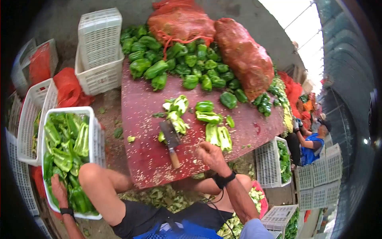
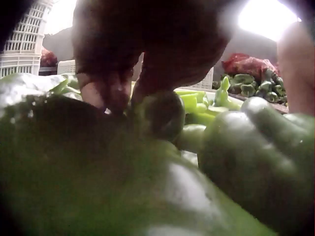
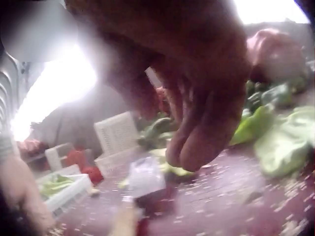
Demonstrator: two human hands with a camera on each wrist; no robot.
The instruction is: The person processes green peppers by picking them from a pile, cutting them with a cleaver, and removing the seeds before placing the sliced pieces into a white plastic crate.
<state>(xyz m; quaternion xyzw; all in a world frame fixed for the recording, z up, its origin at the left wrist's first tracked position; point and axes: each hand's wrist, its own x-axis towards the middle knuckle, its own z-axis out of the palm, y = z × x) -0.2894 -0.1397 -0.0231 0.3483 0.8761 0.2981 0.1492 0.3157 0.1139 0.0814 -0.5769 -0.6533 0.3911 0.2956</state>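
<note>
My left hand (image 1: 59,191) rests at the near side of a white crate (image 1: 95,135) heaped with split green peppers (image 1: 65,159). In the left wrist view its fingers (image 2: 115,91) point down among the peppers, their tips partly hidden. My right hand (image 1: 212,157) hovers over the red table with loosely curled fingers and nothing in them. To its left lies a knife (image 1: 170,143), wooden handle toward me, blade beside cut pepper pieces (image 1: 178,121). Just beyond the right hand is a split pepper (image 1: 219,137), with more peppers (image 1: 205,106) behind it.
Whole green peppers (image 1: 191,65) are piled at the table's (image 1: 143,159) far side beside two red mesh sacks (image 1: 244,55). Stacked white crates (image 1: 99,47) stand at the back left. A crate of peppers (image 1: 272,163) is on the right, and another person (image 1: 312,143) sits beyond it.
</note>
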